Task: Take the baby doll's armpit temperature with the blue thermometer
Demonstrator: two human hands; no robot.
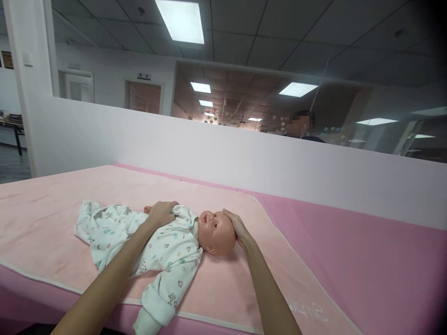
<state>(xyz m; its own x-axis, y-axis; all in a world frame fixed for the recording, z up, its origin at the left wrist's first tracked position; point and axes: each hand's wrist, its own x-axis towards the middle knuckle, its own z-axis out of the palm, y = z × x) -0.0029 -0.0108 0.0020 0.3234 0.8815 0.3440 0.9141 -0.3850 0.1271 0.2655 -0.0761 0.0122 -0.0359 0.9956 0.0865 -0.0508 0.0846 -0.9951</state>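
A baby doll (216,235) lies on its back on a peach-pink pad, its bald head to the right and its face turned up. It wears a white printed romper (164,246) whose near sleeve hangs past the pad's front edge. My left hand (162,214) grips the far side of the doll's chest by the shoulder; its fingertips are partly hidden. One small doll hand shows just beyond it. Against the crown of the doll's head, my right hand (239,228) is cupped, fingers curving over the far side of the head.
The peach pad (230,288) with a pale border lies over a pink padded surface (314,223). A low white wall (209,144) runs along the back, with glass above it. Behind the glass, a person (300,125) is partly visible. A dark-legged table (16,128) stands far left.
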